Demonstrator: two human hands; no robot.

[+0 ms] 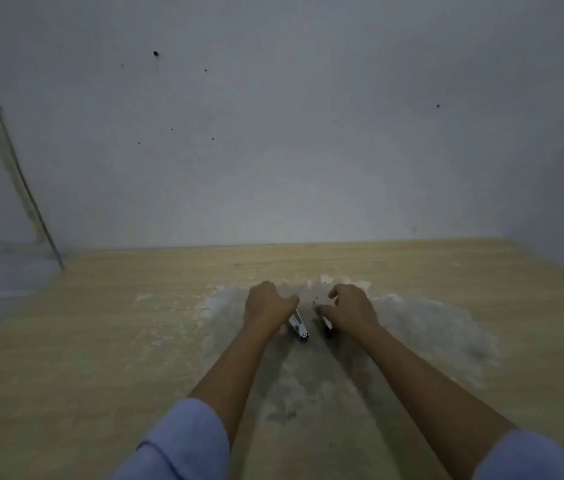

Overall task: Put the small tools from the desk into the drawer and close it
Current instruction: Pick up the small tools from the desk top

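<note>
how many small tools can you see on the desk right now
2. A white and silver tool lies under the left hand; a dark tool pokes out beneath the right hand. Both sit mid-desk. The hands may hide more.

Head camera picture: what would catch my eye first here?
Two bare forearms reach forward to the middle of a wooden desk. The left hand is closed on a small white tool, and the right hand covers a dark tool, its grip unclear. Around them lies a pale, worn patch, and a grey wall dotted with small holes fills the upper picture.
</note>
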